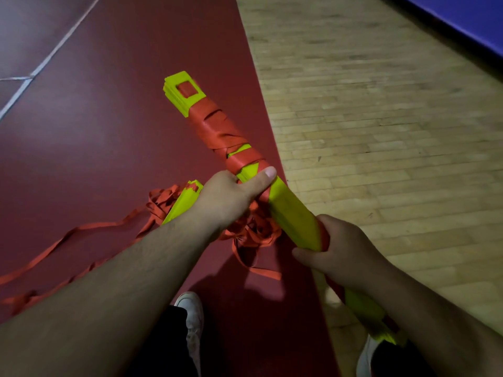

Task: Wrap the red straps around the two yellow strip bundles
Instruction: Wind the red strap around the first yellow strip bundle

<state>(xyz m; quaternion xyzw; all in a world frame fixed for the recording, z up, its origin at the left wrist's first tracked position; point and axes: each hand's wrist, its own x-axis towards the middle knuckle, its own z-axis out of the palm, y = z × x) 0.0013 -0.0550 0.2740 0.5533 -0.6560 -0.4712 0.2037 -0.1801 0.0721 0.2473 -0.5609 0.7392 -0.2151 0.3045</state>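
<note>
Yellow, the held strip bundle [294, 213] ran from far-left to near-right above the red floor's [122, 118] wood-side edge, with red strap [217, 129] wound over its far half. The left grip [228, 197] clasped its middle, just beside the wraps and nearer the loose strap. The right grip [340, 251] clasped it lower down. No writing was legible.

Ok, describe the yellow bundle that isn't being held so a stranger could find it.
On the dark red floor, amid the loose red straps, a yellow bundle lies hidden partly behind the left hand. Unlike the held bundle, it shows no red winding.
</note>
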